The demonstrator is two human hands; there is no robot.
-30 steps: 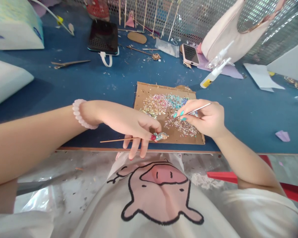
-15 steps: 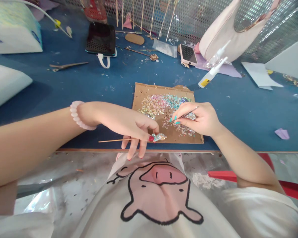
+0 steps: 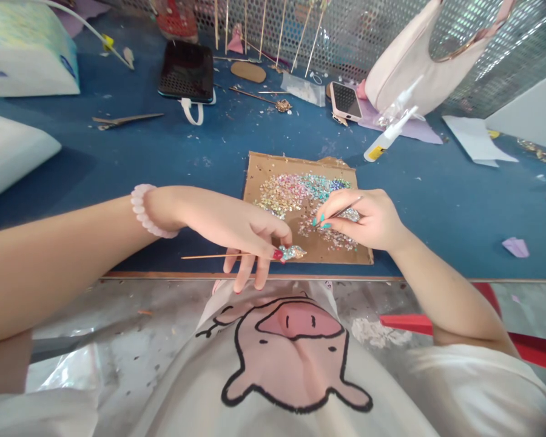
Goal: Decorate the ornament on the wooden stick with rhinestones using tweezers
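Observation:
My left hand (image 3: 250, 233) is closed on a thin wooden stick (image 3: 204, 257), pinched between thumb and finger near its right end. That end carries a small sequin-covered piece (image 3: 293, 252), bluish and gold, held over the front edge of a cardboard sheet (image 3: 295, 243). In my right hand (image 3: 366, 217) is a pair of slim metal tweezers (image 3: 347, 208), gripped like a pen. Their tips point down into loose silvery sequins (image 3: 346, 238) on the cardboard; whether they hold one cannot be made out. Yellow, pink and blue sequins (image 3: 284, 189) lie behind.
Behind the cardboard are a glue bottle (image 3: 379, 147), a phone (image 3: 346, 101), a black device with a white cable (image 3: 186, 71) and scissors (image 3: 127, 120). Upright sticks (image 3: 262, 27) stand along the mesh back panel, with a pale handbag (image 3: 403, 60) at right. The blue table's front edge runs near my body.
Both hands keep nearly the same pose, and the tweezers stay among the silvery sequins. The whole view has shifted very slightly.

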